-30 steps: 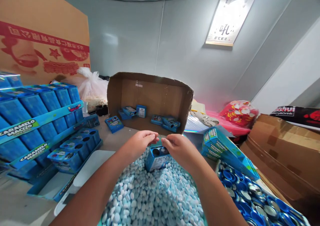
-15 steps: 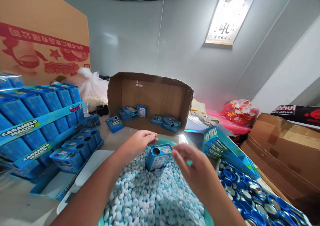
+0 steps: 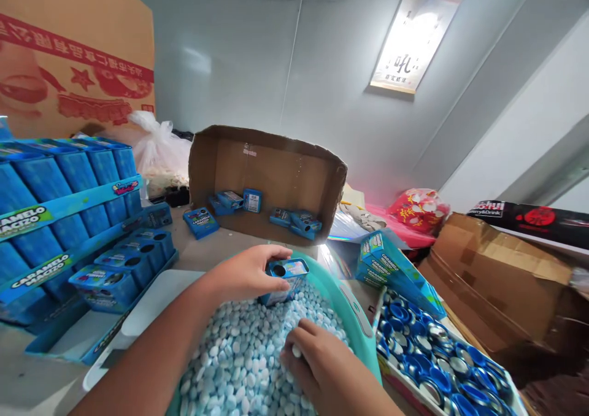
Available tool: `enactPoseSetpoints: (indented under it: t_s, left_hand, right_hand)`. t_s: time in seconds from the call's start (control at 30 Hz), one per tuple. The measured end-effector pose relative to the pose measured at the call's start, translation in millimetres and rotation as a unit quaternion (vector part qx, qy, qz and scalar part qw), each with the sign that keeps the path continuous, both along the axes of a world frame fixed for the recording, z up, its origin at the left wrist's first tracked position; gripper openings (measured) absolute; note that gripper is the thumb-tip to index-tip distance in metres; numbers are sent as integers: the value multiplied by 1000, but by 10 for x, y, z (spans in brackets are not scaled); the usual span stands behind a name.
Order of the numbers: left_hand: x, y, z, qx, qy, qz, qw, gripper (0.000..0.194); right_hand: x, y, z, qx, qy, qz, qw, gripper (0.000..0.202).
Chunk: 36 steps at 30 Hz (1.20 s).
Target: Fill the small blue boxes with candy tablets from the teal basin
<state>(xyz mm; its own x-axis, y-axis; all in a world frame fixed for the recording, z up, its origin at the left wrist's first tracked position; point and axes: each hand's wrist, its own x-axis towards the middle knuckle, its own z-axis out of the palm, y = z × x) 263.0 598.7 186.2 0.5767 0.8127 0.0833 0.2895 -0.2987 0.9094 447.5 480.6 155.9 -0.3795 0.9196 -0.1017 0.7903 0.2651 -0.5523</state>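
A small blue candy tin point(image 3: 294, 270) with a round hole in its top stands on the pale blue and white candies point(image 3: 248, 354), which fill a turquoise basin point(image 3: 368, 342). My left hand point(image 3: 257, 275) grips the tin from its left side, thumb in front and fingers behind. Just below and to the right, my right hand point(image 3: 317, 361) is down at the candies with its fingers curled in. A white candy shows between those fingers; how many more it holds is hidden.
On the left stand blue display trays of tins point(image 3: 69, 189). Behind the basin, a cardboard box point(image 3: 267, 170) on its side holds several tins. To the right are a container of blue and silver lids point(image 3: 432, 354), folded blue display cartons point(image 3: 391, 269) and a brown box point(image 3: 483, 281).
My left hand has closed on the tin. My right hand has come down from beside the tin into the candies and curled its fingers. The view has shifted slightly right.
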Motion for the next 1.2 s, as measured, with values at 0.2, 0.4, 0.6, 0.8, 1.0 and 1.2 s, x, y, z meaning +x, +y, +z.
enactPoseSetpoints:
  t_s: [0.2, 0.4, 0.6, 0.8, 1.0, 1.2]
  left_hand:
    - [-14, 19, 13, 32, 4, -27, 999, 44]
    - [-28, 25, 33, 59, 12, -62, 996, 31]
    - [-21, 62, 4, 58, 82, -66, 993, 24]
    - [-19, 54, 31, 31, 103, -65, 992, 23]
    - [-22, 50, 17, 51, 113, -71, 990, 19]
    - [-12, 51, 35, 60, 128, -71, 987, 19]
  right_hand:
    - [-11, 238, 170, 92, 259, -115, 955, 34]
    - [-283, 941, 468, 34, 627, -190, 755, 22]
    - [-528, 1187, 384, -14, 694, -207, 690, 18]
    - [-483, 1164, 390, -67, 703, -232, 669, 9]
    - [-449, 1134, 421, -91, 697, -236, 671, 9]
    - [-483, 1126, 403, -65, 695, -211, 685, 11]
